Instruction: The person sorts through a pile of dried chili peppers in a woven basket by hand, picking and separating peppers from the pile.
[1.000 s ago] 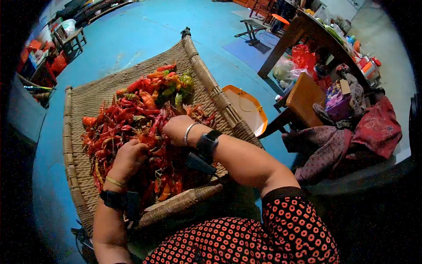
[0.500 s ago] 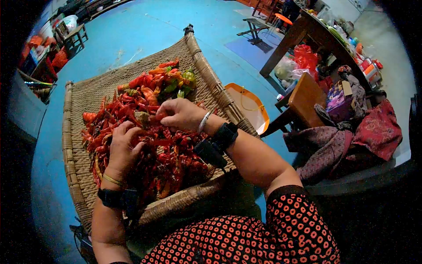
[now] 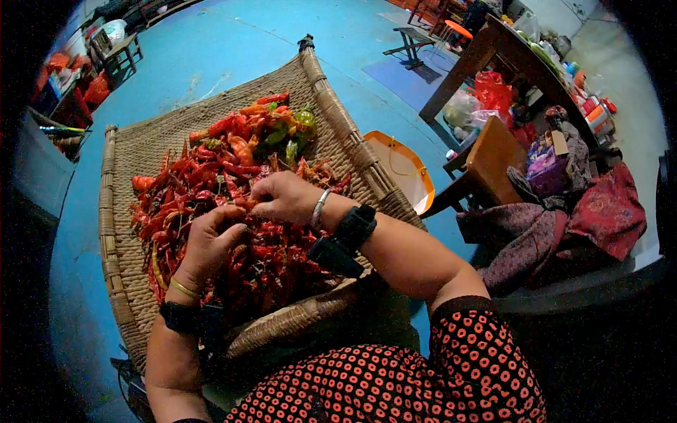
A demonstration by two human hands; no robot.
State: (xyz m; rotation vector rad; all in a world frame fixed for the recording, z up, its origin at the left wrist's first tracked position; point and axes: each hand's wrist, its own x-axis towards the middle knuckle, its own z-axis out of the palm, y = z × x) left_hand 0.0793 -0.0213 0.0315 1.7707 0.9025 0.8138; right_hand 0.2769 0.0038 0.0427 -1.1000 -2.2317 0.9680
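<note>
A heap of dried red chili peppers [image 3: 190, 176] covers the middle of a woven tray [image 3: 127, 261] in front of me. My left hand [image 3: 209, 243] is over the near left part of the heap, fingers bent and pinched toward the thumb. Close by, my right hand [image 3: 288, 199] comes in from the right, thumb and fingertips pressed together. Both sets of fingertips nearly meet around a small red chili pepper, largely hidden by the fingers. Green and yellowish peppers [image 3: 289, 134] lie at the heap's far right.
An orange-rimmed container [image 3: 423, 185] stands on the blue floor right of the tray. Beyond it are a wooden chair [image 3: 493, 158] with draped cloth [image 3: 606, 211] and a cluttered table [image 3: 465, 63]. A folding stool [image 3: 409, 46] is farther back.
My right hand has moved slightly down and left, closer to my left hand. My left hand has turned inward, its fingers drawn together. The view has shifted slightly.
</note>
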